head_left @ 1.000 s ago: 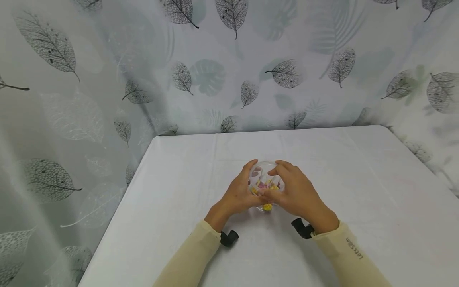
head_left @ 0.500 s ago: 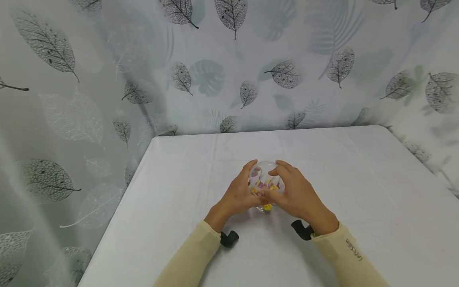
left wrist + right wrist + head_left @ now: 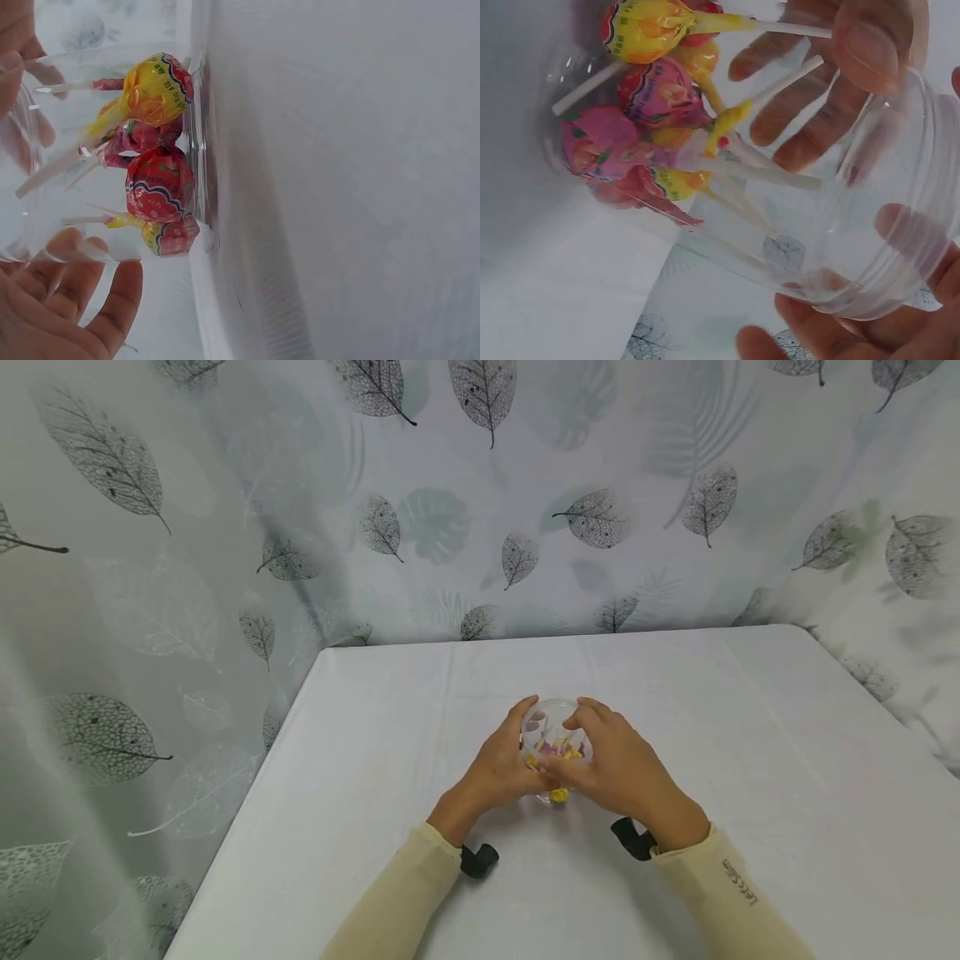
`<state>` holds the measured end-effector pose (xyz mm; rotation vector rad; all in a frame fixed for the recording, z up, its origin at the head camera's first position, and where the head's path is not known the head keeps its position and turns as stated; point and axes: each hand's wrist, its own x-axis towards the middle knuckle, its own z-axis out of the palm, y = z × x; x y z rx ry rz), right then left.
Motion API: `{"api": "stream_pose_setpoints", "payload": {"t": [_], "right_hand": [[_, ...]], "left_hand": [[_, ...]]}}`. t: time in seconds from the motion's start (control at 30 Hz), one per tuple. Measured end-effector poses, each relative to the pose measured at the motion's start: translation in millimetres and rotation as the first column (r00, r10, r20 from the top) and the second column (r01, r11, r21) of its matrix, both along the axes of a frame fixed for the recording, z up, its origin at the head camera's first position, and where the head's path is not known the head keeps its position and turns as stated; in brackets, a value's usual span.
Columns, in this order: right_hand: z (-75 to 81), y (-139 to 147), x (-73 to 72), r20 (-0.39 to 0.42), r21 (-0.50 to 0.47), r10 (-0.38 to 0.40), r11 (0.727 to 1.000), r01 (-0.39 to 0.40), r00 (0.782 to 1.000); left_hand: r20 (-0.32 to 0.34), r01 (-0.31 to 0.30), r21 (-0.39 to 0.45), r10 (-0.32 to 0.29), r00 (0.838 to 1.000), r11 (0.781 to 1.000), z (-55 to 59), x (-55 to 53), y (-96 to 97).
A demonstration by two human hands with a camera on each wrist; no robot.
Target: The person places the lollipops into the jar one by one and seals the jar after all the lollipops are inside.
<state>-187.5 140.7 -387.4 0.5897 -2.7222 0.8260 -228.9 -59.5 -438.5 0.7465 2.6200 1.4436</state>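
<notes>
A clear jar (image 3: 553, 720) stands upright on the white table, held between both hands. My left hand (image 3: 495, 768) grips its left side, with the thumb in front and the fingers behind. My right hand (image 3: 630, 768) curls round the right side near the jar's top. Several wrapped lollipops lie in the bottom, sticks pointing mostly up: a red lollipop (image 3: 157, 187) and a yellow lollipop (image 3: 157, 90) in the left wrist view, a pink lollipop (image 3: 600, 142) in the right wrist view. Threads show at the clear rim (image 3: 922, 247); whether a lid sits there I cannot tell.
The white-covered table (image 3: 375, 760) reaches back to a leaf-patterned curtain (image 3: 480, 527), which also hangs at both sides. A black strap end (image 3: 480, 860) sticks out at the left wrist, another black strap end (image 3: 632, 839) at the right.
</notes>
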Motion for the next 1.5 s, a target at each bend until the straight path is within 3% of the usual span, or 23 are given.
{"api": "stream_pose_setpoints", "payload": {"t": [0.13, 0.3, 0.47, 0.77, 1.13, 1.4, 1.5], "right_hand": [[-1.2, 3.7, -0.6, 0.028, -0.028, 0.001, 1.000, -0.001, 1.000], [-4.0, 5.3, 1.5, -0.062, -0.045, -0.026, 0.999, 0.023, 0.998], [-2.8, 3.7, 3.7, -0.101, -0.019, -0.030, 0.999, 0.028, 0.994], [2.7, 7.9, 1.3, 0.020, -0.015, 0.023, 1.000, -0.023, 1.000], [-0.7, -2.5, 2.5, -0.160, 0.003, -0.007, 1.000, 0.008, 0.987], [-3.9, -4.9, 3.1, -0.037, -0.019, 0.015, 1.000, -0.016, 0.999], [-6.3, -5.9, 3.4, -0.042, -0.031, 0.002, 1.000, -0.004, 0.999]], "left_hand": [[-0.017, 0.008, -0.010, -0.009, 1.000, 1.000, -0.2, -1.4, 3.0], [-0.015, 0.018, -0.027, -0.018, 1.000, 0.999, 2.3, -3.2, 8.0], [-0.009, 0.020, -0.029, -0.020, 1.000, 0.999, 3.8, -3.4, 8.5], [-0.022, 0.004, -0.033, -0.005, 1.000, 0.999, 5.6, -1.0, 6.1], [-0.044, -0.007, -0.043, 0.005, 0.999, 0.999, 5.7, -0.5, 3.8], [-0.020, -0.027, -0.040, 0.026, 0.999, 0.999, 1.3, 3.0, -1.0], [-0.024, -0.030, -0.039, 0.030, 0.999, 0.999, 0.0, 3.5, 0.1]]}}
